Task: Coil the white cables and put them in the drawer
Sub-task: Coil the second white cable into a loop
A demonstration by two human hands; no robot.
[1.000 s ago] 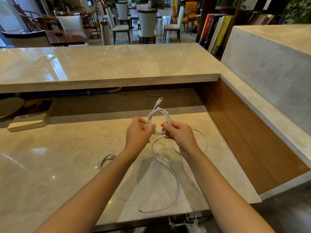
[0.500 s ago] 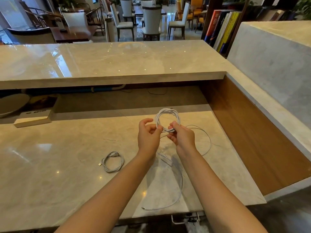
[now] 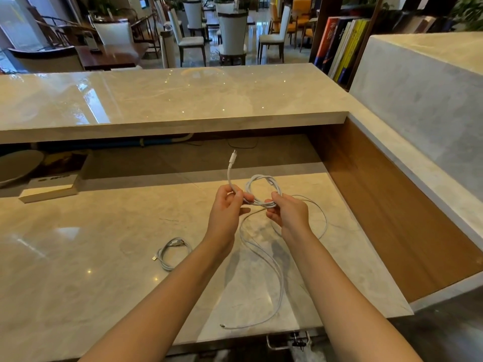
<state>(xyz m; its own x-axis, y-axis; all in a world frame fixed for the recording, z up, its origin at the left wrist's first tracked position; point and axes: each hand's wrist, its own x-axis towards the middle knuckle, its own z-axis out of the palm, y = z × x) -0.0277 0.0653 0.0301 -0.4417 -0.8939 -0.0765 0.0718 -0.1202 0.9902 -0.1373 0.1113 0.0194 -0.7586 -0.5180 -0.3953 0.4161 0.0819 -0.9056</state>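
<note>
Room to pass over desk (image 3: 78,270) left side, only small coiled cable (image 3: 173,253) lying there. At centre, half-coiled cable (image 3: 260,203) slack snakes to near edge. Back: raised ledge (image 3: 170,124) overhangs; right: wood panel (image 3: 392,218) walls it.

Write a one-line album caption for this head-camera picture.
Left hand and right hand coil a long white cable over a marble counter, beside a second coiled cable.

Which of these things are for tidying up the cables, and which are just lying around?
For the job:
- long white cable, partly coiled, pinched by the left hand and the right hand
- small coiled cable, lying on the counter

Just lying about:
- flat box under the shelf
- books
- chairs
</note>
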